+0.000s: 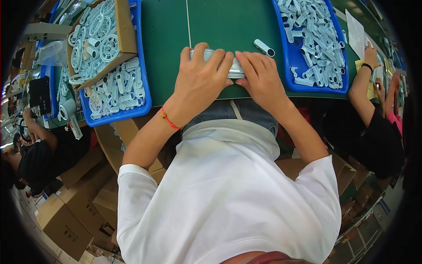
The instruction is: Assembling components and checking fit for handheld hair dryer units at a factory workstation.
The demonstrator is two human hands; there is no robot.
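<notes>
- At far left I saw two blue plastic trays (134, 103), one carrying a cardboard box of pale round wheels (124, 33).
- My left hand (200, 79) and right hand (263, 79), fingers clamped together, pressed one pale grey oblong plastic housing (236, 70) at the green mat's (220, 26) near edge; I judged this mid-assembly, needing firm, even pressure next.
- One loose pale clip (264, 47) lay just beyond; one blue tray of clips (288, 57) sat right.

Green counter (167, 53) carries 2 blue trays (145, 88) (285, 66) w/ pale plastic parts, one loose part (264, 47), paper sheet (356, 33) at right.
</notes>
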